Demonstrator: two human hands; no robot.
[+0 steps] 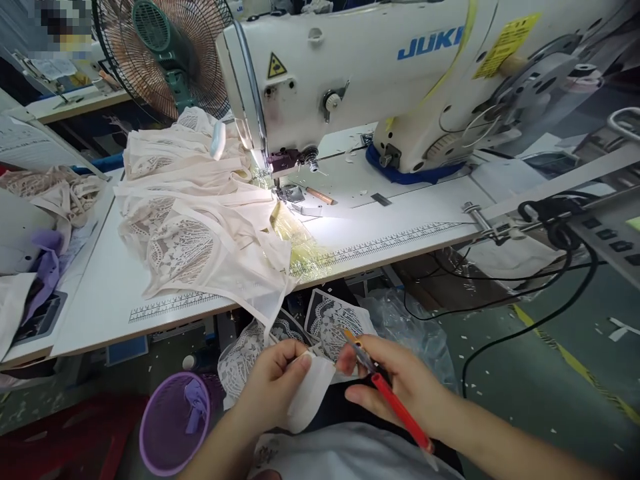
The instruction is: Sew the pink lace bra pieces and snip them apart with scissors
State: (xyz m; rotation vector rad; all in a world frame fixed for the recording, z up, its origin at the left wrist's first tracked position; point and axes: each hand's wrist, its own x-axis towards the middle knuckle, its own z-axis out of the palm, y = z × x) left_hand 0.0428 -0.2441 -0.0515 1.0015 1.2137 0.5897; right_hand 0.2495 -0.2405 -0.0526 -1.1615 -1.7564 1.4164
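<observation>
My left hand [280, 377] is closed over my lap, thumb and finger pinching the edge of a white lace bra [235, 363]. A smooth, pale fabric panel [313, 390] of it hangs below the thumb. My right hand [400, 373] is closed around a slim red-handled tool [403, 410] with a metal front part and an orange-looking tip; its exact kind is unclear. The right fingertips are close to the held fabric; whether they touch it I cannot tell. Straps and cloth run from the lap up to a pile of cream lace bras [200, 233] on the table.
A JUKI sewing machine [350, 73] stands on the white table [400, 230], its lamp lit. A wooden-handled tool [320, 195] lies by the needle. Behind is a fan [165, 53]. A purple basket [173, 423] is on the floor at left; black cables [480, 327] hang at right.
</observation>
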